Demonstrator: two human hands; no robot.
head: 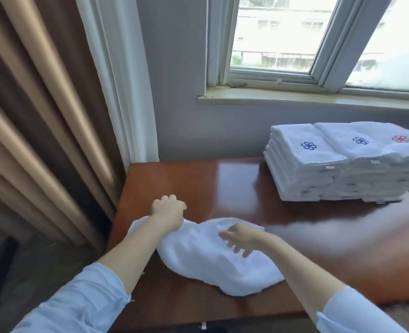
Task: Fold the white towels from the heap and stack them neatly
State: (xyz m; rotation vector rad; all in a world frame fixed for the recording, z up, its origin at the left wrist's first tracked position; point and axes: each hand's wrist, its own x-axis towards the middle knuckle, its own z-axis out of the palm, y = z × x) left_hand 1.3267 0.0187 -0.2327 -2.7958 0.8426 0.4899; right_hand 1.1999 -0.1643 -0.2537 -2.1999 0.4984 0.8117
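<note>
A white towel (208,263) lies rumpled on the near part of the brown wooden table (198,179). My left hand (168,207) is at the towel's far left edge, fingers curled down, and it seems to grip the cloth there; the fingertips are hidden. My right hand (240,237) hovers just over the towel's middle with its fingers spread and blurred. At the far right of the table stand stacks of folded white towels (338,169), the top ones with blue and red flower emblems.
Brown curtains (37,131) and a white sheer hang to the left of the table. A window sill (294,98) and the grey wall run behind it. Bare tabletop lies between the rumpled towel and the stacks.
</note>
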